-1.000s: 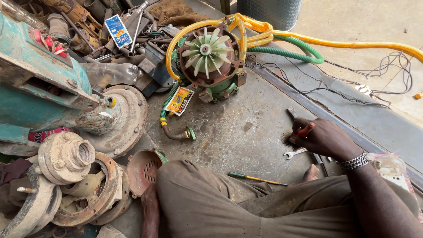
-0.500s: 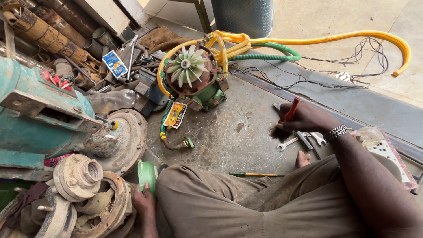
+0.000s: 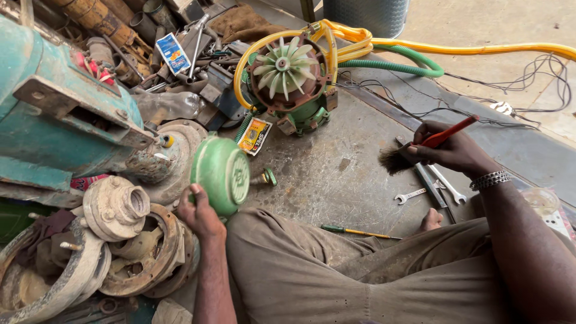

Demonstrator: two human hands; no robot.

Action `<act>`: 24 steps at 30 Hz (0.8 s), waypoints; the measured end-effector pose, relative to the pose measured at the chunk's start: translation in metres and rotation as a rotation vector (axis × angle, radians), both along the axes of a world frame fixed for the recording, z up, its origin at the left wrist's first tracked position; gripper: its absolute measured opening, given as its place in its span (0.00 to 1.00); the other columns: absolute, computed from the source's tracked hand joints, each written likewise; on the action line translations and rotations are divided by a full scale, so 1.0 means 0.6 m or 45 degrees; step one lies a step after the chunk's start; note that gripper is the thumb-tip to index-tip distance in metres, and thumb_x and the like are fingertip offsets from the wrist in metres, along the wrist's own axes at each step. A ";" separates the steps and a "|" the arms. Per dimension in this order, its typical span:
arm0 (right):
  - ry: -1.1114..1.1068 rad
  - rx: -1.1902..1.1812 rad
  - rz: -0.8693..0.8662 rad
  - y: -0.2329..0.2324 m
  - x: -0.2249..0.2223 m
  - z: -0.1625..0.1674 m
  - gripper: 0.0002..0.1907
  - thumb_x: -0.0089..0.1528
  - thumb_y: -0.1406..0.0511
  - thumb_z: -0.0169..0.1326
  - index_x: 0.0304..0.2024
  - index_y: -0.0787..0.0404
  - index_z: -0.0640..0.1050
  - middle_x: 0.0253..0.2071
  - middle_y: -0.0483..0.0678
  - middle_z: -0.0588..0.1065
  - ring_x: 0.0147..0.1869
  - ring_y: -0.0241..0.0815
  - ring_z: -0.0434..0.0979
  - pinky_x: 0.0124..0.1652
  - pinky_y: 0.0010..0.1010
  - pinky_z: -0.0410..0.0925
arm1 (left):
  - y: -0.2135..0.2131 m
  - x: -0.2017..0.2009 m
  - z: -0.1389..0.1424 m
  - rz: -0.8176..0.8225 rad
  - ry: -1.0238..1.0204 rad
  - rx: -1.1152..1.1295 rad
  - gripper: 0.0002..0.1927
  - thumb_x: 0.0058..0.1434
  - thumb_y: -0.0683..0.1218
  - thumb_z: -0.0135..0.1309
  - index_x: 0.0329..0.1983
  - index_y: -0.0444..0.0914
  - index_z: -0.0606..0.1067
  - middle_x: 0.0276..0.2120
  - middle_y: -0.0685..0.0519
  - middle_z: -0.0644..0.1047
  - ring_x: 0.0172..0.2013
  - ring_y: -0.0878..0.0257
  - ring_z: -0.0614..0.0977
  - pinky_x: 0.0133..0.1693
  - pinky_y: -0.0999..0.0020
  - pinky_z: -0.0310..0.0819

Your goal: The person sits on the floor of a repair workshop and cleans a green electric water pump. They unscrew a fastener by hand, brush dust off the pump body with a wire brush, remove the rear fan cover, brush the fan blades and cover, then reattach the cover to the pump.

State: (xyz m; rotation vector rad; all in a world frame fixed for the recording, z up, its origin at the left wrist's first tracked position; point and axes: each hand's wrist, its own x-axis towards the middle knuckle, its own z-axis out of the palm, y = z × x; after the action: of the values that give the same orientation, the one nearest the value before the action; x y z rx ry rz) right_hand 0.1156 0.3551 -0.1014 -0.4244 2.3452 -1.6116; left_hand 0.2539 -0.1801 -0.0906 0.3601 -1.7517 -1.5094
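Note:
My left hand [image 3: 200, 216] grips a round green metal cover [image 3: 221, 174], lifted and tilted above my left knee. My right hand [image 3: 453, 149] holds a red-handled brush [image 3: 420, 149]; its dark bristles point left, just above the grey metal floor. Ahead stands a green motor [image 3: 291, 81] with a pale plastic fan facing up and a yellow hose looped around it. Several spanners [image 3: 435, 186] lie on the floor under my right hand.
A large teal machine body [image 3: 54, 114] fills the left. Rusty pump housings and flanges [image 3: 114, 240] pile at the lower left. A yellow-handled screwdriver [image 3: 354, 231] lies by my knee. Yellow and green hoses [image 3: 420, 57] and black wires [image 3: 480, 90] run across the back.
My left hand has raised the green cover from beside my leg and turned it up. My right hand has lifted the brush off the floor, higher and further right.

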 end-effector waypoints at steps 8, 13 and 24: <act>-0.034 -0.317 -0.177 0.016 0.005 -0.042 0.11 0.63 0.63 0.62 0.40 0.61 0.73 0.34 0.42 0.75 0.36 0.30 0.75 0.33 0.24 0.70 | 0.206 -0.101 -0.059 -0.377 -0.210 0.870 0.21 0.68 0.52 0.54 0.54 0.31 0.76 0.51 0.48 0.76 0.51 0.60 0.76 0.55 0.61 0.71; 0.006 -0.394 -0.424 0.026 -0.007 -0.059 0.11 0.65 0.64 0.61 0.42 0.61 0.72 0.34 0.44 0.76 0.33 0.32 0.77 0.31 0.24 0.70 | 0.307 -0.142 -0.112 -0.421 -0.595 0.960 0.22 0.62 0.55 0.58 0.50 0.34 0.78 0.46 0.51 0.80 0.47 0.61 0.80 0.49 0.60 0.76; -0.046 -0.296 -0.562 0.022 -0.044 -0.075 0.13 0.65 0.63 0.61 0.44 0.61 0.72 0.34 0.45 0.76 0.32 0.33 0.77 0.30 0.24 0.70 | 0.348 -0.242 -0.172 -0.885 -0.037 -1.212 0.20 0.60 0.62 0.62 0.24 0.44 0.76 0.24 0.57 0.77 0.30 0.62 0.77 0.45 0.53 0.62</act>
State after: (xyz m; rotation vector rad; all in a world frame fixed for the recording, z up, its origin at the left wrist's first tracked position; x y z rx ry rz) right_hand 0.0890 0.3684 -0.1467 0.0923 2.3456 -2.0748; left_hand 0.1090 0.0285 -0.1938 -0.7756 -2.5136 -0.8744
